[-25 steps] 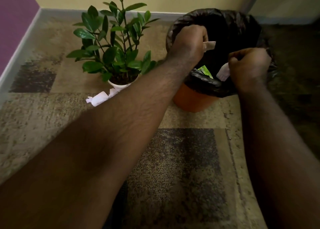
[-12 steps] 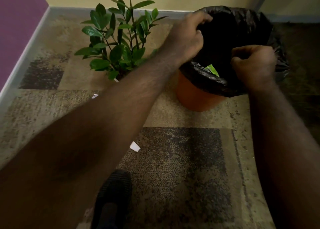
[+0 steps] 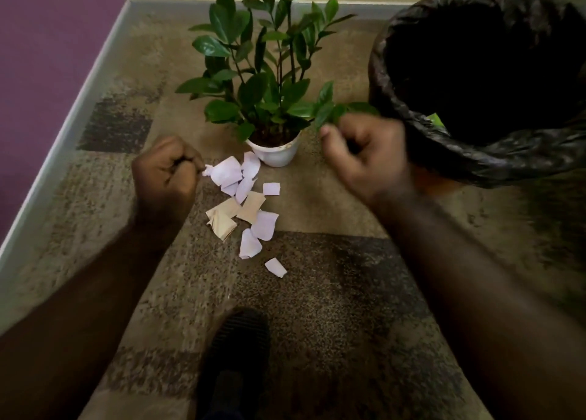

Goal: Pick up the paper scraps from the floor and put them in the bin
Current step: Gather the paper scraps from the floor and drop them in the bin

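Both hands have come away from the bin since a moment ago, when they were up at its rim. Now they hang over the floor in front of the plant.

The left hand is curled into a fist. Its fingertips touch the edge of the nearest scrap, but I cannot tell if its grip has hold of that scrap. The right hand is curled too, with the thumb sticking up, and it looks blurry. I cannot tell if anything is inside it. It sits just beside the bin.

The paper scraps lie in a loose pile on the floor, between the two hands. Most are pale purple and a few are tan. The top ones lie right by the white pot of the green plant.

The bin stands at the right, lined with a black bag. A small green bit shows inside it near the rim. A dark shoe is at the bottom.
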The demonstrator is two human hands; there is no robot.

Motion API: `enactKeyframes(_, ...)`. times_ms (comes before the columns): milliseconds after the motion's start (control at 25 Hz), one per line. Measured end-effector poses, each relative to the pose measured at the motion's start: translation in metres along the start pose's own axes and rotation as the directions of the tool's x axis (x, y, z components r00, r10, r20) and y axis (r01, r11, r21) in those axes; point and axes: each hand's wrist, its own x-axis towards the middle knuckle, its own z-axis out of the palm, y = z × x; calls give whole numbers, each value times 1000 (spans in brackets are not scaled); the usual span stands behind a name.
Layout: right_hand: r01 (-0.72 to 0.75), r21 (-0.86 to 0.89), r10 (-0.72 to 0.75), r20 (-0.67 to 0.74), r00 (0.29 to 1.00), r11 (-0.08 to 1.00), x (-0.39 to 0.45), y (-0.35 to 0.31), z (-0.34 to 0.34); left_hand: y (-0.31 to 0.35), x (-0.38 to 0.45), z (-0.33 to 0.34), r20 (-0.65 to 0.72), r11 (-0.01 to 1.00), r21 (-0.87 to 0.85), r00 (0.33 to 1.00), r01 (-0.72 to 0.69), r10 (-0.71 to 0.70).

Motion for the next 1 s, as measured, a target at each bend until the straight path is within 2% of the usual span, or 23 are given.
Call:
enactKeyframes(80, -65, -114, 90, 236, 968, 991, -21, 22, 41, -41, -12, 1, 54, 989, 99, 992, 111, -116)
enactKeyframes(120, -125, -206, 199, 393, 898, 971, -29, 37, 61, -60, -15, 5, 101, 968, 179, 976, 174, -194)
enactKeyframes(200, -228, -415, 460, 636, 619, 881, -44, 66, 97, -94, -17, 18, 225, 889, 393, 913, 234, -340)
enactKeyframes(240, -228, -489, 534, 692, 486, 842, -49, 79, 112, -109, -16, 26, 296, 844, 488, 868, 222, -399)
enactKeyframes(280, -223, -537, 579, 711, 398, 813, -53, 90, 124, -120, -15, 32, 365, 811, 548, 813, 206, -453)
enactKeyframes(320, -249, -563, 614, 692, 380, 788, -54, 98, 135, -129, -13, 38, 423, 787, 586, 756, 193, -500)
enactKeyframes(400, -291, -580, 642, 607, 468, 761, -49, 109, 154, -144, -7, 49, 509, 760, 643, 687, 96, -518)
enactKeyframes(480, -250, -578, 606, 579, 545, 777, -36, 114, 172, -156, 1, 59, 568, 730, 684, 643, -20, -514)
enactKeyframes(600, -156, -545, 514, 603, 610, 824, -15, 115, 195, -173, 18, 69, 574, 701, 711, 622, -55, -533)
enactKeyframes(720, -26, -530, 427, 651, 628, 847, -3, 115, 212, -185, 33, 68, 615, 735, 667, 649, -124, -448)
enactKeyframes(760, 14, -529, 401, 659, 637, 848, 0, 115, 217, -189, 37, 67, 655, 763, 625, 643, -166, -397)
enactKeyframes(840, 78, -533, 370, 677, 636, 842, 9, 113, 231, -192, 39, 66, 707, 816, 557, 603, -155, -368)
enactKeyframes(920, 69, -571, 415, 669, 617, 818, 18, 108, 243, -192, 36, 64, 710, 824, 551, 593, -133, -379)
enactKeyframes(1000, 51, -621, 471, 643, 604, 782, 26, 105, 253, -191, 34, 59, 718, 812, 548, 611, -203, -332)
